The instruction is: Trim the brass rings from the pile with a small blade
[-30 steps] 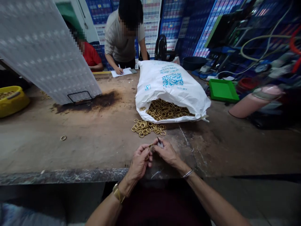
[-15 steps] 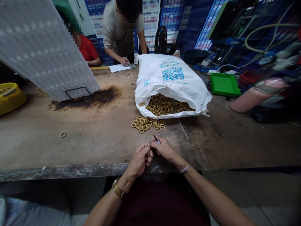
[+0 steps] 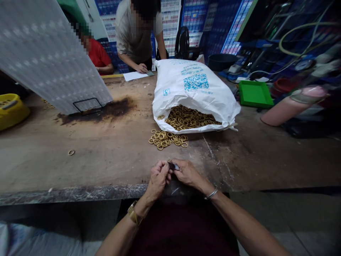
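Note:
Near the table's front edge, my left hand [image 3: 159, 176] is closed in a pinch around a small brass-coloured ring, mostly hidden by the fingers. Close against it, my right hand [image 3: 188, 173] grips a small knife [image 3: 173, 166], its dark blade pointing left onto the left fingertips. Just beyond both hands lies a loose pile of brass-coloured rings [image 3: 163, 139]. Behind the pile, a white woven sack [image 3: 173, 80] rests on its side, its torn mouth facing me and showing many more rings inside.
A single ring [image 3: 71, 152] lies to the left on the wooden table [image 3: 112, 160]. A tilted white ribbed panel [image 3: 66, 60] stands beyond it, near a yellow basket [image 3: 12, 113]. On the right are a green tray [image 3: 255, 94] and a pink bottle [image 3: 290, 106]. Two people are across the table.
My right hand has turned the knife, so its blade now points left across my left fingertips rather than up and away. Both hands are closer together.

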`<state>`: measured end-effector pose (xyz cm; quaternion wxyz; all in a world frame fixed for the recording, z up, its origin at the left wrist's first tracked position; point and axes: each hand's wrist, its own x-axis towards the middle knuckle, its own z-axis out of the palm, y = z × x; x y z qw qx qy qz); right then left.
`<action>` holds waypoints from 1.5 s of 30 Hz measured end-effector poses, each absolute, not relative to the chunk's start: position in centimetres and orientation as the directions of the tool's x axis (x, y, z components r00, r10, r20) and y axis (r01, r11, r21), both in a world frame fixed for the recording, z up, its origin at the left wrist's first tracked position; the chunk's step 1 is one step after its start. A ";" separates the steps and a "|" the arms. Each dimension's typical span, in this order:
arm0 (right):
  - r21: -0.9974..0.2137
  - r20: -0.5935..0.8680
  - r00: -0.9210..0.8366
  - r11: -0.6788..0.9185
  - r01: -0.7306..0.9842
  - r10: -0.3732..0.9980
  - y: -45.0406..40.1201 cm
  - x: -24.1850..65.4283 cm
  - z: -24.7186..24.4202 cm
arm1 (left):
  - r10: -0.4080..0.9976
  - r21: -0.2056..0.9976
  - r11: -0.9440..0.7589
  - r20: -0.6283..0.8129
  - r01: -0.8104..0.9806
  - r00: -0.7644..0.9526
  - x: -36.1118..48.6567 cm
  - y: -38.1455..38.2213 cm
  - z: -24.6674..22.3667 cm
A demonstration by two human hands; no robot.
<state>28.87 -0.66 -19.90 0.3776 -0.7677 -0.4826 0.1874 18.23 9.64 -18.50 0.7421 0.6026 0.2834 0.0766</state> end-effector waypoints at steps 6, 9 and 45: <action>-0.727 -0.008 0.404 -0.283 0.626 0.915 -0.4 28.9 -19.5 | 0.473 0.967 0.149 -0.254 0.207 0.844 18.0 9.6 -18.7; -0.671 -0.081 0.392 -0.341 0.659 0.917 -0.2 29.1 -19.2 | 0.471 0.964 0.172 -0.261 0.202 0.842 17.8 9.4 -18.6; -0.962 0.013 0.642 -0.166 0.217 0.767 0.7 28.5 -20.1 | 0.434 0.841 0.506 -0.438 0.189 0.787 18.0 9.8 -18.5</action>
